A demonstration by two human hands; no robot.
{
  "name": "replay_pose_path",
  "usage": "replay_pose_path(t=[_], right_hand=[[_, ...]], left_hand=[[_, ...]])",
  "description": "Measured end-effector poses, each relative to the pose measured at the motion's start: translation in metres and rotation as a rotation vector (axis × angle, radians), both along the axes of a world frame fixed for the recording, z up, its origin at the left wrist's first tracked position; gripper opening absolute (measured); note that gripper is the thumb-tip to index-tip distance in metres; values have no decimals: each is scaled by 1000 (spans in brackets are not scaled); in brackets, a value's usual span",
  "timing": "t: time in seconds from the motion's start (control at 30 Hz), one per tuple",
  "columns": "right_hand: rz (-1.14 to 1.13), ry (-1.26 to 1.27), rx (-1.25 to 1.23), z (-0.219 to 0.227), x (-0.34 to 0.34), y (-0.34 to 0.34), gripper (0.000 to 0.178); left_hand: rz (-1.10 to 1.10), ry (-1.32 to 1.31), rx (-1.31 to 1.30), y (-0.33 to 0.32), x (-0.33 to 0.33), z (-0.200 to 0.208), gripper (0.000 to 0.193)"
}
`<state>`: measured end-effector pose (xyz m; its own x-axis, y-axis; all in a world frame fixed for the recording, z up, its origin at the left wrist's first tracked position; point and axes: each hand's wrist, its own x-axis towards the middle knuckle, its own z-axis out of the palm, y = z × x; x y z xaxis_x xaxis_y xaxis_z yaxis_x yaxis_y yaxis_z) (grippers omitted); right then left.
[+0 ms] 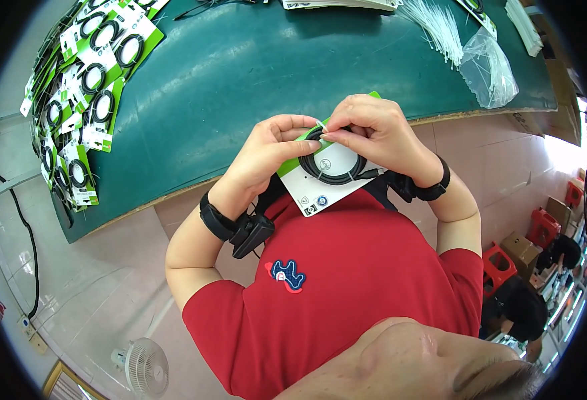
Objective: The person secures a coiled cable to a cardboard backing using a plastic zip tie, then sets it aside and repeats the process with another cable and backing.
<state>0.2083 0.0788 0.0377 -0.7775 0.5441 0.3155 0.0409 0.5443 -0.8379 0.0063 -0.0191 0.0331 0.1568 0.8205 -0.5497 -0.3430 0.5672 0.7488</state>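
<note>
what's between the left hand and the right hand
The head view shows a coiled black cable on a white-and-green card between the left hand and right hand, plus a white zip tie.

carded cables (128, 50) left of hands (373, 120), ties (437, 30) right

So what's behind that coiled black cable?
A white-and-green card shows inside and around the coiled cable; the parts directly behind the cable, left hand and right hand are covered.

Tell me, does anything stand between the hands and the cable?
Nothing visible does: the left hand already touches the black cable, and the right hand pinches a white tie at the cable's upper edge.
</note>
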Motion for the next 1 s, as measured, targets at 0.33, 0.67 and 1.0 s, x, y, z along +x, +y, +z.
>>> replay_pose_path(t=[0.33,0.67,1.0], right_hand=[[0,-62,25,1,-2,0,10],[18,-97,-154,5,1,3,10],[-11,-43,67,0,-4,0,9]], left_hand=[[33,-31,0,-1,-1,-7,40],[18,-23,-21,0,-3,-5,35],[40,-18,-12,-1,-1,-11,40]])
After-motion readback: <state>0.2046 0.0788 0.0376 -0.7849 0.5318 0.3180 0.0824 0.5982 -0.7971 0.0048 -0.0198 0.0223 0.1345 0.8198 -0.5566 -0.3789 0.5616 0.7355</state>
